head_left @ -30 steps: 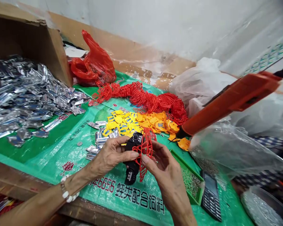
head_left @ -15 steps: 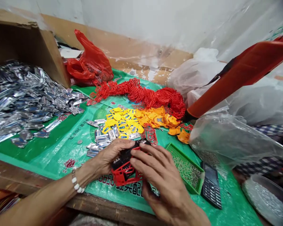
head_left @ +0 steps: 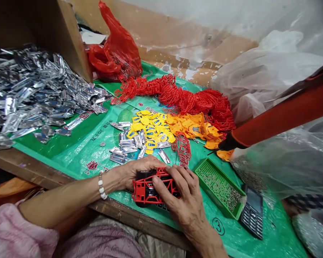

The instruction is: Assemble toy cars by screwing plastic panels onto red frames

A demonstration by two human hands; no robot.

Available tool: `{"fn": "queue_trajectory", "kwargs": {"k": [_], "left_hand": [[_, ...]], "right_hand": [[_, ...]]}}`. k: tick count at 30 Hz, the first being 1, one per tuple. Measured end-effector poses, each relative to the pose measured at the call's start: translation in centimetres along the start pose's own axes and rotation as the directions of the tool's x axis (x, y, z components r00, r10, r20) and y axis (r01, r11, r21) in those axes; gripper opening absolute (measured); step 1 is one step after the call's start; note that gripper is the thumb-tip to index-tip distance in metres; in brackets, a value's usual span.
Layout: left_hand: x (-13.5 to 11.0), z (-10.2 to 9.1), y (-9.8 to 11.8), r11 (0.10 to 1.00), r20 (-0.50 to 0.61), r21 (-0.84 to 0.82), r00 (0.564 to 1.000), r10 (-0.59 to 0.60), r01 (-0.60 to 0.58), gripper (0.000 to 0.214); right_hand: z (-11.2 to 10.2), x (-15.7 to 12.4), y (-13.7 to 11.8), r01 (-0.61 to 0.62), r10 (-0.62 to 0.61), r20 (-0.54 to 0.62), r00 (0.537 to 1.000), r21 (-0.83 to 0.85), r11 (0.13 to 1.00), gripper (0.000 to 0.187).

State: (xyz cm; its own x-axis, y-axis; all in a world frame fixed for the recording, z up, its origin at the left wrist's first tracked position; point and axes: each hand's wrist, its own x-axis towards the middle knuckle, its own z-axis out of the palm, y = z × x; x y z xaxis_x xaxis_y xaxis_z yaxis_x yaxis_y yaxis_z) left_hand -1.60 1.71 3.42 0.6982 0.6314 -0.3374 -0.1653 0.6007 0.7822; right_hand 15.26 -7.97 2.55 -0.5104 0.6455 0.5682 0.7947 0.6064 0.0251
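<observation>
- We see bright, even, soft light with faint shadows.
- Glare sparkles on the silver foil pieces [head_left: 34, 89] at far left.
- Edges bend; the orange tool [head_left: 285, 116] at right blurs.

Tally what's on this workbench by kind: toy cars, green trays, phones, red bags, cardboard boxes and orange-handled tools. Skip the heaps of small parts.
toy car: 1
green tray: 1
phone: 1
red bag: 1
cardboard box: 1
orange-handled tool: 1
Total: 6
</observation>
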Motion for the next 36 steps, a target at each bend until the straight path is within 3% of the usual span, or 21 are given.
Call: {"fn": "queue_trajectory", "kwargs": {"k": [4, 6, 9, 10, 11, 13, 14, 16, 19, 22, 26, 29, 31, 36], "left_hand": [[-0.4, -0.9, 1.8, 0.962, -0.019, 0.274, 1.0, 0.007, -0.001, 0.024], [-0.7, -1.2, 2.6, 0.915, -0.08, 0.396, 0.99, 0.118, -0.077, 0.021], [-1.6, -1.5, 2.5, 0.781, -0.136, 0.585, 0.923, 0.359, -0.217, 0.025], [-1.9, -1.6, 2.0, 0.706, -0.093, 0.659, 0.903, 0.42, -0.26, 0.033], [-2.2, -1.6, 1.4, 0.564, 0.029, 0.766, 0.893, 0.449, -0.308, 0.043], [-2.6, -1.7, 0.1, 0.219, 0.335, 0.866, 0.847, 0.412, -0.449, 0.076], [-2.7, -1.7, -0.6, 0.055, 0.424, 0.878, 0.826, 0.371, -0.475, 0.093], [-2.7, -1.6, -1.7, -0.211, 0.496, 0.868, 0.807, 0.321, -0.449, 0.107], [-2.6, -1.4, -2.5, -0.407, 0.509, 0.833, 0.809, 0.295, -0.376, 0.104], [-3.0, -1.3, -2.6, -0.459, 0.535, 0.808, 0.786, 0.309, -0.369, 0.089], [-3.6, -1.5, -2.0, -0.462, 0.516, 0.812, 0.809, 0.281, -0.357, 0.074], [-3.5, -1.7, -1.5, -0.437, 0.535, 0.807, 0.807, 0.252, -0.398, 0.067], [-3.3, -1.7, -1.3, -0.408, 0.539, 0.812, 0.803, 0.252, -0.417, 0.065], [-3.0, -1.5, -1.1, -0.333, 0.497, 0.85, 0.831, 0.25, -0.408, 0.068]], "right_hand": [[-0.2, 0.3, -0.5, -0.005, 0.008, 0.081, 0.997, -0.042, 0.999, 0.059], [0.1, 0.4, -0.5, -0.025, 0.038, 0.138, 0.99, -0.096, 0.995, 0.06], [1.1, 0.1, -0.4, -0.106, 0.134, 0.222, 0.966, -0.135, 0.985, 0.067], [1.6, 0.0, -0.3, -0.14, 0.168, 0.243, 0.955, -0.128, 0.982, 0.07], [2.1, -0.2, -0.2, -0.178, 0.203, 0.272, 0.941, -0.112, 0.978, 0.073], [2.8, -0.6, -0.1, -0.23, 0.231, 0.356, 0.905, -0.047, 0.972, 0.08], [3.1, -0.7, -0.1, -0.245, 0.226, 0.392, 0.892, -0.001, 0.969, 0.085], [3.1, -1.1, -0.2, -0.277, 0.218, 0.413, 0.884, 0.09, 0.957, 0.094], [1.5, -1.3, 0.1, -0.314, 0.218, 0.39, 0.895, 0.203, 0.927, 0.095], [-0.9, -0.6, 1.2, -0.323, 0.192, 0.364, 0.911, 0.342, 0.883, 0.079], [-1.9, 1.8, 3.5, -0.432, 0.317, 0.327, 0.89, 0.39, 0.813, 0.043], [-0.5, 3.7, 4.8, -0.573, 0.483, 0.323, 0.814, 0.311, 0.758, 0.028], [0.9, 4.4, 5.3, -0.616, 0.521, 0.355, 0.777, 0.254, 0.746, 0.023], [3.3, 4.8, 5.6, -0.612, 0.518, 0.411, 0.75, 0.135, 0.78, 0.013]]}}
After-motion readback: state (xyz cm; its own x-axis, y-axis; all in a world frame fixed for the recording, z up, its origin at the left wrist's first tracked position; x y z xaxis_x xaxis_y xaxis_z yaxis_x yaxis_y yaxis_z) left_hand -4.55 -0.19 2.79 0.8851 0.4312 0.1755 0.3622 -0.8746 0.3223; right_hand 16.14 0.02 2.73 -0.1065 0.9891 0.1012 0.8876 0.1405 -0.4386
